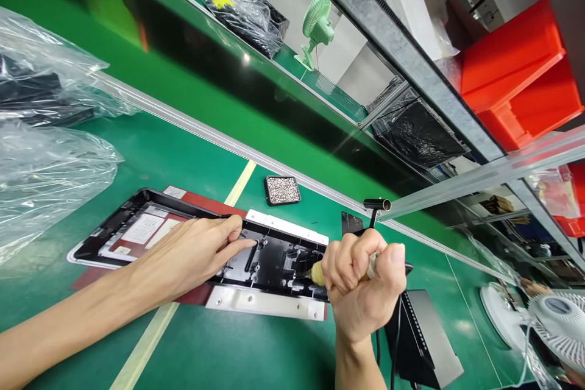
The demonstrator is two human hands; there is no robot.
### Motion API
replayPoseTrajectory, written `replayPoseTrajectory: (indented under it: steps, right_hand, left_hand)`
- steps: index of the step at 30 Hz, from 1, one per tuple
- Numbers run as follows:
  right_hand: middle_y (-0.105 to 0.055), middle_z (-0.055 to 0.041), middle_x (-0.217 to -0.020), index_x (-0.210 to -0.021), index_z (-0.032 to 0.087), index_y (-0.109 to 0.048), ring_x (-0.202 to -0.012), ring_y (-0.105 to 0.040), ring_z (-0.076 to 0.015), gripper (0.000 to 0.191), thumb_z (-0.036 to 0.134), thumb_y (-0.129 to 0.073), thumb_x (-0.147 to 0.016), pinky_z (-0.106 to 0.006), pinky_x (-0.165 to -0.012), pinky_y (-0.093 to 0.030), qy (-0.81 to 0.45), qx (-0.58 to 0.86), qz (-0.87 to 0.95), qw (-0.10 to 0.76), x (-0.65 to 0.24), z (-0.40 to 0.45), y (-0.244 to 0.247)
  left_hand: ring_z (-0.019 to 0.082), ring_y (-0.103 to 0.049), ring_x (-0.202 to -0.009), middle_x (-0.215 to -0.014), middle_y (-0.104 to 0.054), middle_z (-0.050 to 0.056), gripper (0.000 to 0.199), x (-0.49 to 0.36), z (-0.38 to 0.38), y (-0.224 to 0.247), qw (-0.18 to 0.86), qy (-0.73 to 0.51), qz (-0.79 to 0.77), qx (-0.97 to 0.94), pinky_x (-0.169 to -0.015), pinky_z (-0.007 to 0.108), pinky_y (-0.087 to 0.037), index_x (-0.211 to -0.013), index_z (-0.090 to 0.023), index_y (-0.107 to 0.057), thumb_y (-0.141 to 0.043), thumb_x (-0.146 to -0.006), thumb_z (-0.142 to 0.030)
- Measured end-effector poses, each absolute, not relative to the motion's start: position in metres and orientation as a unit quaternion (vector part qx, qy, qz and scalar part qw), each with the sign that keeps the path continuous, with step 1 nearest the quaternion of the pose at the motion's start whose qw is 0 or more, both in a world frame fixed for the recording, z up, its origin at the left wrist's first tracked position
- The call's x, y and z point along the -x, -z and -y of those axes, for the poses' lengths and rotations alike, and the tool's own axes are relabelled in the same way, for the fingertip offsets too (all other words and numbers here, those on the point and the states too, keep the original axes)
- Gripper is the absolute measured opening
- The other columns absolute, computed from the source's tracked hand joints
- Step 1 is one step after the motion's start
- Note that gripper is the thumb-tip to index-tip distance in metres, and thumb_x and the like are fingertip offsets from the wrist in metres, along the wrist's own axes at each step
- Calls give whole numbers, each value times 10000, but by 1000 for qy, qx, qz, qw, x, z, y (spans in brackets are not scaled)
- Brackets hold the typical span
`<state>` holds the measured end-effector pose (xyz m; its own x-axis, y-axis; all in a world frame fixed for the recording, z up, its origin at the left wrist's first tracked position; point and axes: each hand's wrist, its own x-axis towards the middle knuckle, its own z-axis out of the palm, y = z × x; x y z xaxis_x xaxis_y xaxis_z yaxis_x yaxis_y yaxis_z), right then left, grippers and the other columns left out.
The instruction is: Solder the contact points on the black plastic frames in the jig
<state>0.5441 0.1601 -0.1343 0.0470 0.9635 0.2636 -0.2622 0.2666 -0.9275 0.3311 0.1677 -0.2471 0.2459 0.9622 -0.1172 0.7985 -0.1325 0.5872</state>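
A long black plastic housing (269,259) lies open side up across a dark red board (196,297), between two white metal bars. My left hand (201,250) rests over the middle of the housing. Its thumb and forefinger are apart and point right; whether the fingertips hold anything small is hidden. Wrapped in a fist around a screwdriver with a yellowish front end (317,273) is my right hand (363,283), above the housing's right end. The tool points left into the housing, and its tip is hard to make out.
A small black tray (282,190) of tiny screws sits behind the housing. Plastic-wrapped parts (50,158) lie at the left. A black stand (377,206), cables and a dark box (427,338) are at the right, with a white fan (555,317) beyond. Red bins (516,73) hang upper right.
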Motion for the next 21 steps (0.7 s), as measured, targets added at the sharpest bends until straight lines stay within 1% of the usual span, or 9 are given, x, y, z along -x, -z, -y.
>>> replayPoseTrajectory:
  steps: [4, 7, 13, 21]
  right_hand:
    - [-238, 89, -455, -575, 202, -355, -379, -216, -55, 578, 554, -512, -1006, -168, -360, -275, -489, 360, 486, 628, -543, -161, 134]
    - [-241, 90, -454, -575, 204, -360, -378, -219, -58, 572, 554, -522, -998, -172, -357, -280, -491, 359, 484, 629, -543, -161, 134]
    - [-250, 90, -448, -569, 204, -366, -376, -220, -58, 566, 541, -526, -995, -174, -355, -286, -489, 360, 484, 630, -543, -158, 135]
    - [-224, 90, -450, -565, 202, -351, -378, -200, -54, 560, 505, -480, -1017, -164, -358, -273, -484, 356, 494, 628, -542, -160, 133]
  left_hand:
    - [198, -506, -589, -691, -608, -11, 434, -332, -168, 246, 274, -153, -597, -739, -587, 309, -255, -820, -251, -396, -414, -1020, -636]
    - [201, -509, -592, -677, -603, -15, 435, -332, -168, 247, 276, -150, -596, -739, -582, 304, -254, -824, -253, -395, -440, -1007, -645]
    - [205, -505, -590, -658, -586, -23, 419, -331, -169, 251, 269, -156, -588, -746, -594, 308, -248, -835, -255, -387, -438, -1013, -631]
    - [203, -490, -579, -649, -577, -13, 431, -333, -169, 251, 260, -169, -592, -744, -584, 312, -243, -783, -252, -378, -460, -1017, -605]
